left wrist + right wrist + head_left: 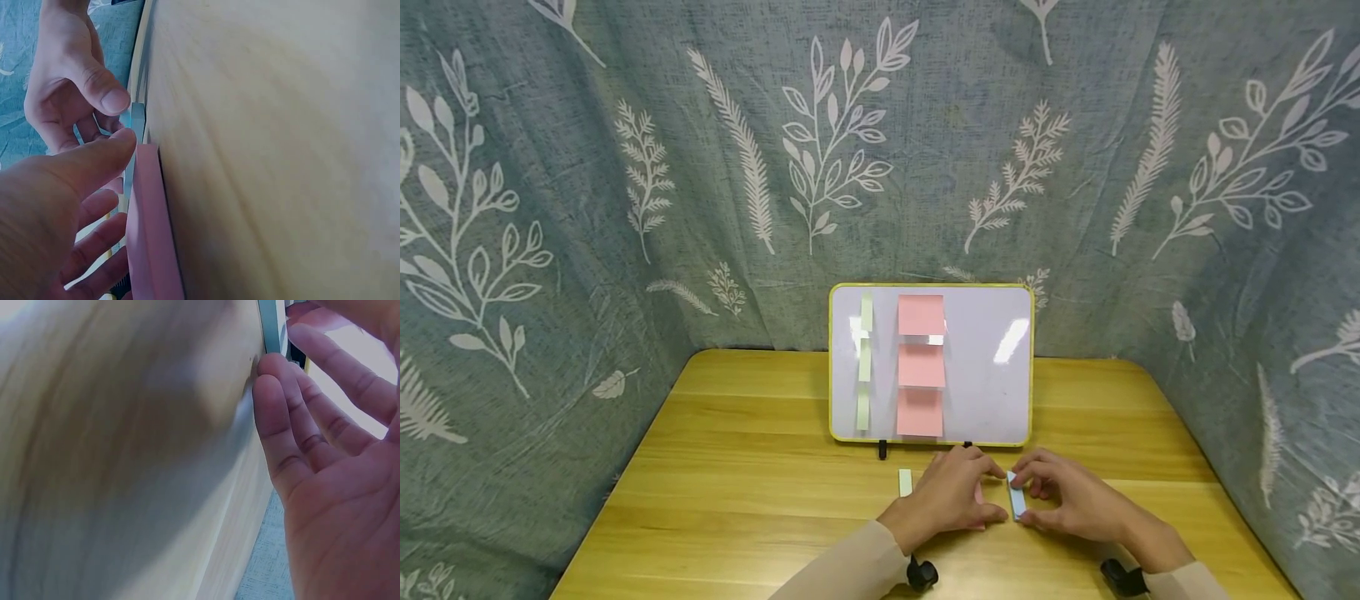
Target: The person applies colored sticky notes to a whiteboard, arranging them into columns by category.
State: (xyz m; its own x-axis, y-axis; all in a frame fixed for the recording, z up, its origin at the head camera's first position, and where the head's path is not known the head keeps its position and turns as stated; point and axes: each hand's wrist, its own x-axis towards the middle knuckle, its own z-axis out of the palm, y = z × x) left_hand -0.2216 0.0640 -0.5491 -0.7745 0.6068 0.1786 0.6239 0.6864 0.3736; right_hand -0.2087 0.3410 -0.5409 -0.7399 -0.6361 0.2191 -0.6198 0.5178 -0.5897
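A narrow blue sticky-note pad [1017, 503] lies on the table between my two hands. My right hand [1071, 500] holds it at its two ends, index fingertip at the far end and thumb at the near end. My left hand [951, 493] arches over a pink sticky-note pad [153, 219], its thumb and forefinger spread apart toward the blue pad with nothing between them. Most of the pink pad is hidden under that hand in the head view. Just left of it, a slim pale green pad [905, 481] is partly covered by the hand.
Behind the hands stands a yellow-framed whiteboard [985, 367] on small black feet. It bears a column of three narrow green notes [865, 360] and a column of three pink notes [921, 365]. A patterned curtain [700, 183] surrounds the wooden table [737, 467].
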